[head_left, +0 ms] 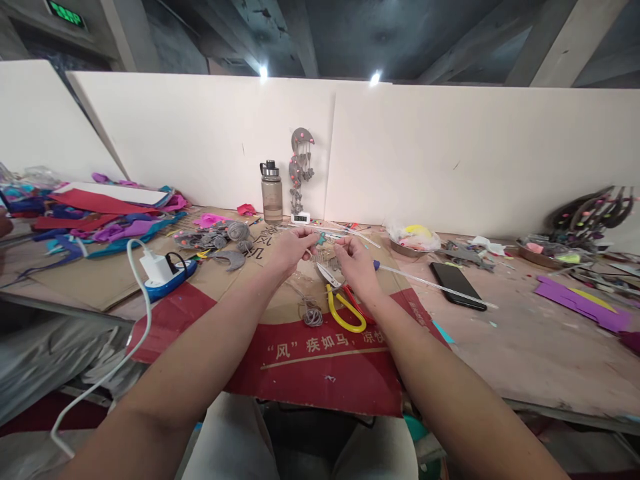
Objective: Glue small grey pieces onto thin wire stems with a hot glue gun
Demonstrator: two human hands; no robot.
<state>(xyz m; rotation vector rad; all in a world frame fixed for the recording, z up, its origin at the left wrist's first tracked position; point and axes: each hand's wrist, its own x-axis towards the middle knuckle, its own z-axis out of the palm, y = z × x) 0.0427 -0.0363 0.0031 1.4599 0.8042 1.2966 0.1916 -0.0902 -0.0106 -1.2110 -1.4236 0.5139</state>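
My left hand (pixel 296 249) is raised over the cardboard, its fingers pinched on a small teal piece (pixel 321 238). Just right of it, my right hand (pixel 356 261) has its thumb and fingertips pressed together; what they hold, if anything, is too small to make out. Below the hands lie yellow-handled scissors (pixel 345 319), with a red-handled tool (pixel 354 303) partly under them. A coil of grey cord (pixel 313 315) rests left of the scissors on the red and brown cardboard (pixel 320 373).
Behind stand a bottle (pixel 273 197), a small clock (pixel 301 218) and a hanging grey ornament (pixel 302 141). Grey felt pieces (pixel 227 257) and a power strip (pixel 171 279) lie left. A phone (pixel 457 285), a clear stick (pixel 425 281) and a bowl (pixel 414 248) are right.
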